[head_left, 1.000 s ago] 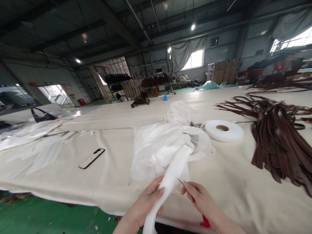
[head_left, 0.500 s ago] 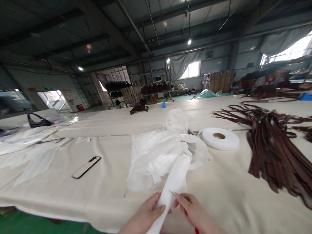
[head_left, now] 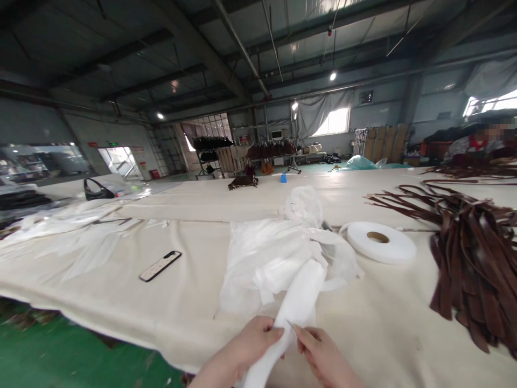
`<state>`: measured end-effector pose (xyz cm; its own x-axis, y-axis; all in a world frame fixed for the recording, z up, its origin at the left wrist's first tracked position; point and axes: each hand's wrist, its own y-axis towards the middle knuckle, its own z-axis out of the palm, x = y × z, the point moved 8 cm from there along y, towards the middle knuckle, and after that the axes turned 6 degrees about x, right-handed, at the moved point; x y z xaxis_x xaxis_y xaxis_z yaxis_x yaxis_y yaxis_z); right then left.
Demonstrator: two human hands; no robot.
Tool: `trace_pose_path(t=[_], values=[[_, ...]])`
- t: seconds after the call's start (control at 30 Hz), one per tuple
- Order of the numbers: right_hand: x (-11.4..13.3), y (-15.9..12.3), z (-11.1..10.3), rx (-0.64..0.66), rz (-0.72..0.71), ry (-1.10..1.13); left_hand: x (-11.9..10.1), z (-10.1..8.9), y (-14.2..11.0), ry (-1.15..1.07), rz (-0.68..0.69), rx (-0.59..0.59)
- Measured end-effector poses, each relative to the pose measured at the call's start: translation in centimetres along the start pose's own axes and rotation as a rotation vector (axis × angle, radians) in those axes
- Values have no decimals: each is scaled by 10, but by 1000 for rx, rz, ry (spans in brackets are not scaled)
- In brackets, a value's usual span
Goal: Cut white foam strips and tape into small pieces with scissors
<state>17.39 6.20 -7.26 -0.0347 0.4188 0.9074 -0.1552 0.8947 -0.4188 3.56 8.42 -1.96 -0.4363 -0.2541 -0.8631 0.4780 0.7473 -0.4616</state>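
Observation:
A long white strip of soft, thin material (head_left: pixel 301 299) runs from a heap of white sheets and clear plastic (head_left: pixel 266 258) down towards me. My left hand (head_left: pixel 258 342) is closed around the strip near the table's front edge, thumb on top. In my right hand (head_left: pixel 321 350) a thin pointed metal tool (head_left: pixel 290 324) is pinched between thumb and fingers, its tip against the strip's right side. The tool's handle is hidden by the hand, so its exact kind is unclear.
A wide white roll of tape (head_left: pixel 382 242) lies right of the heap. Farther right are many brown leather straps (head_left: pixel 472 264). A phone (head_left: pixel 160 266) lies at left, beyond it white strips (head_left: pixel 91 253) and a black bag (head_left: pixel 98 190). A person (head_left: pixel 479 145) sits at far right.
The view has turned slightly left, so the table things appear shifted right. Both hands keep their hold, and the tool's tip stays at the strip.

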Motion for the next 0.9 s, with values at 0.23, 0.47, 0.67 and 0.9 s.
trace_pose_path(t=[0.23, 0.47, 0.67, 0.9], values=[[17, -9, 3, 57, 41, 81, -10, -7, -1, -72, -1, 12], [23, -5, 3, 77, 67, 88, -26, -11, 5, -168, 83, 135], [40, -3, 1, 63, 104, 11, -36, -18, 5, -24, 72, 125], [38, 3, 7, 46, 64, 87, -34, -21, 9, -23, 68, 137]])
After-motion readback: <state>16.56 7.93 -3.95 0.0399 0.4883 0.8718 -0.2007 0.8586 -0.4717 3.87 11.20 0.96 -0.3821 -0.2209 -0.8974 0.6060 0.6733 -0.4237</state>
